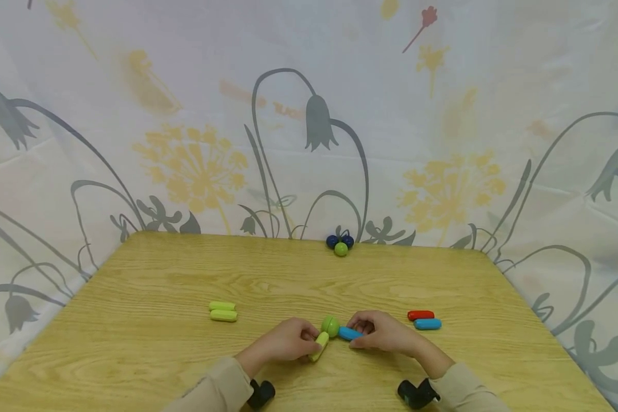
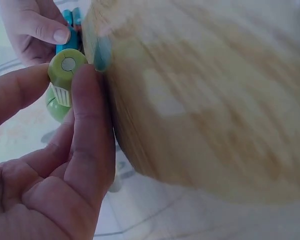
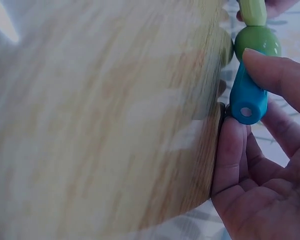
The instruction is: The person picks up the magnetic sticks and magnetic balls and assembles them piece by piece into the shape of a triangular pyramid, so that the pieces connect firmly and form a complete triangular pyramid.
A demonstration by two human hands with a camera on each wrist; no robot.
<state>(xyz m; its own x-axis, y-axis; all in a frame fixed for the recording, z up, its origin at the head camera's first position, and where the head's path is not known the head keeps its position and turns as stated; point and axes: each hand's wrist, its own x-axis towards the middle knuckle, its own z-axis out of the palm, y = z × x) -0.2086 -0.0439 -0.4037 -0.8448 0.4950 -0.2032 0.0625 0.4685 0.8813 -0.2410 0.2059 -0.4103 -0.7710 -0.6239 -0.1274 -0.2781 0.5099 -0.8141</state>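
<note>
My left hand (image 1: pixel 290 341) pinches a yellow-green stick (image 1: pixel 319 346) between thumb and fingers, low over the table. Its near end, in the left wrist view, shows a round silvery disc (image 2: pixel 68 64). At the stick's far end sits a green ball (image 1: pixel 331 326) with a groove around it. My right hand (image 1: pixel 383 333) pinches a blue stick (image 1: pixel 349 333), whose far end meets the ball from the right. A similar pale disc (image 3: pixel 246 112) marks the blue stick's near end in the right wrist view. Stick, ball and stick form a bent shape.
Two yellow-green sticks (image 1: pixel 223 315) lie side by side to the left. On the right, a red stick (image 1: pixel 420 315) lies against another blue stick (image 1: pixel 428 324). Dark blue balls (image 1: pixel 332 241) and a green ball (image 1: pixel 341 249) sit at the table's back edge, before a patterned curtain (image 1: pixel 206 114).
</note>
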